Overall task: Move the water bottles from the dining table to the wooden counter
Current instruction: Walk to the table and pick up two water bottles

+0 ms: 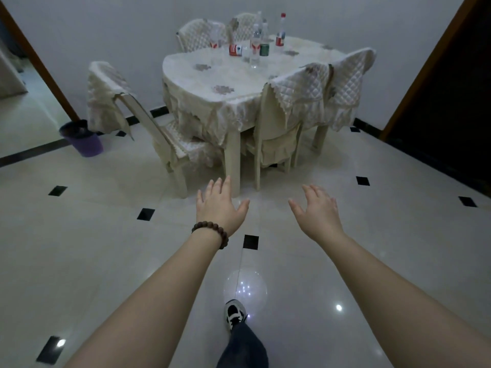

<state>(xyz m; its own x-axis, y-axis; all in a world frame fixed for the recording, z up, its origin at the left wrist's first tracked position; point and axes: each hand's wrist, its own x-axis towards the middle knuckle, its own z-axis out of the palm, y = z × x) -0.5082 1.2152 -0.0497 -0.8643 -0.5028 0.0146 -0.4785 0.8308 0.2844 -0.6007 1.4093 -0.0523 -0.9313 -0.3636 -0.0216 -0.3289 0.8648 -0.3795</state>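
Several clear water bottles [255,46] with red labels stand grouped at the far side of the dining table [233,75], which wears a cream cloth. One tall bottle with a red cap [280,31] stands to their right, and a bottle [240,49] lies on its side. A green can [264,49] sits among them. My left hand [219,205], with a bead bracelet at the wrist, and my right hand [317,211] reach forward over the floor, fingers spread, both empty and well short of the table. The wooden counter is out of view.
Covered chairs surround the table: one pulled out at the left [148,123], two at the right front [300,102], two behind. A purple bin [85,139] stands by the left doorway. A dark doorway opens at the right. My foot [233,313] steps on the glossy tiled floor.
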